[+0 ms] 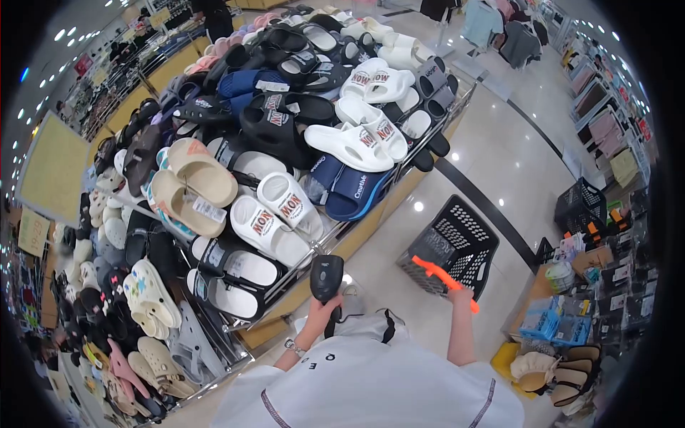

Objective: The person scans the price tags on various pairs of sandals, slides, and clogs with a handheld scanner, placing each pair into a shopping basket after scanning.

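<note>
A black handheld barcode scanner (pixel 326 277) is clenched in the left hand (pixel 322 312), aimed at the slanted slipper rack (pixel 335 232); beside it, the black plastic basket's orange handle (pixel 444 277) is grasped by the right hand (pixel 462 294). Scanning seems underway; a tag must be lined up next.

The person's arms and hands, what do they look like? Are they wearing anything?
Both arms are bare below short white sleeves of a white top with dark letters and thin dark trim lines. The left hand has a wristwatch with a metal-looking band on its wrist. The right hand wears no glove, and its wrist shows no watch or bracelet.
</note>
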Available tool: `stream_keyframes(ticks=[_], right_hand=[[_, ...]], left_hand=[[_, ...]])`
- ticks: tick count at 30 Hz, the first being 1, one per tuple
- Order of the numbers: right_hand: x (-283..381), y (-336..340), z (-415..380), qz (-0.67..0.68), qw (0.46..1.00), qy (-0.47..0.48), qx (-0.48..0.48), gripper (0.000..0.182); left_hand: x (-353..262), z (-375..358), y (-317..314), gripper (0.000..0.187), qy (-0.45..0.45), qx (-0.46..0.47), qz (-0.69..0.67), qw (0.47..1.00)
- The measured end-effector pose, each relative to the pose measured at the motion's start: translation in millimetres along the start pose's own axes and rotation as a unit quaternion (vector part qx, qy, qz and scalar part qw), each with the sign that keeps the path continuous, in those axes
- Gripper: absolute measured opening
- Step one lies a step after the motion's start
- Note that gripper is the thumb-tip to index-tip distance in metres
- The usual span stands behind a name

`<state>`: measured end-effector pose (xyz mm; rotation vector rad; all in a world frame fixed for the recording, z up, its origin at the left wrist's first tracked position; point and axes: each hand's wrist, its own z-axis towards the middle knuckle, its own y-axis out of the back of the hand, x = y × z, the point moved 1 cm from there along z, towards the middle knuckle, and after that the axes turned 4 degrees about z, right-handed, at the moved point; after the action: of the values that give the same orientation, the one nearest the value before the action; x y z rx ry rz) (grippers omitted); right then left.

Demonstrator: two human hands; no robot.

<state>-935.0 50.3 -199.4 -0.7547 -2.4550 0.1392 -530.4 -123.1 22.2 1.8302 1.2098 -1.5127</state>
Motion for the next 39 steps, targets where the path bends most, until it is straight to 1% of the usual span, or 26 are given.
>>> stream_keyframes(ticks=[5,7,13,16,17,19,23,26,28,30,34,36,38,39], right_hand=[[36.1,-27.3,23.3,-0.143,0.99,-0.013,-0.012,0.025],[39.3,-42.8,13.5,-0.13,0.99,-0.021,-0.043,0.025],[39.1,-111.8,-30.1,-0.013,0.988,-0.022,-0.155,0.024],[44.3,-155.4,-56.9,0.014,0.98,-0.02,-0.195,0.024],[48.6,-179.4,-98.1,-0.023,0.974,-0.014,-0.224,0.024],[56.0,-193.1,-75.7,-0.018,0.976,-0.014,-0.216,0.023],[74.6,-224.8,-27.2,-0.009,0.983,-0.017,-0.185,0.021],[90.5,-250.0,-3.1,-0.018,0.984,-0.016,-0.174,0.02],[101.2,-270.3,12.6,-0.021,0.987,-0.008,-0.162,0.019],[107.3,-292.5,27.7,-0.023,0.989,0.005,-0.148,0.018],[106.1,-333.3,50.4,-0.028,0.992,0.025,-0.121,0.016],[106.7,-351.2,58.5,-0.033,0.993,0.031,-0.111,0.016],[105.0,-369.6,64.1,-0.031,0.994,0.029,-0.103,0.015],[103.9,-380.0,67.3,-0.035,0.994,0.024,-0.1,0.015]], left_hand=[[-18.5,31.2,1.6,0.018,0.022,-0.015,-0.028,0.999],[-21.8,41.1,-2.7,0.018,0.021,-0.02,-0.028,0.999],[-31.6,75.5,-28.5,0.018,0.039,-0.041,-0.041,0.998],[-31.9,101.3,-47.2,0.019,0.023,-0.039,-0.047,0.998],[-32.0,111.2,-55.8,0.019,0.02,-0.04,-0.049,0.998],[-31.8,133.2,-75.3,0.019,0.025,-0.058,-0.069,0.996],[-31.5,183.8,-120.5,0.021,0.007,-0.056,-0.071,0.996],[-37.2,211.6,-160.1,0.022,-0.004,-0.047,-0.099,0.994],[-43.3,229.1,-186.2,0.02,-0.008,-0.056,-0.114,0.992],[-36.7,243.5,-205.7,0.018,-0.017,-0.064,-0.112,0.991],[-35.3,259.2,-220.7,0.015,-0.035,-0.07,-0.078,0.994],[-42.9,262.6,-225.8,0.014,-0.025,-0.079,-0.089,0.993],[-47.4,270.7,-225.3,0.014,-0.012,-0.111,-0.1,0.989],[-49.3,274.5,-224.0,0.014,0.012,-0.121,-0.11,0.987]])
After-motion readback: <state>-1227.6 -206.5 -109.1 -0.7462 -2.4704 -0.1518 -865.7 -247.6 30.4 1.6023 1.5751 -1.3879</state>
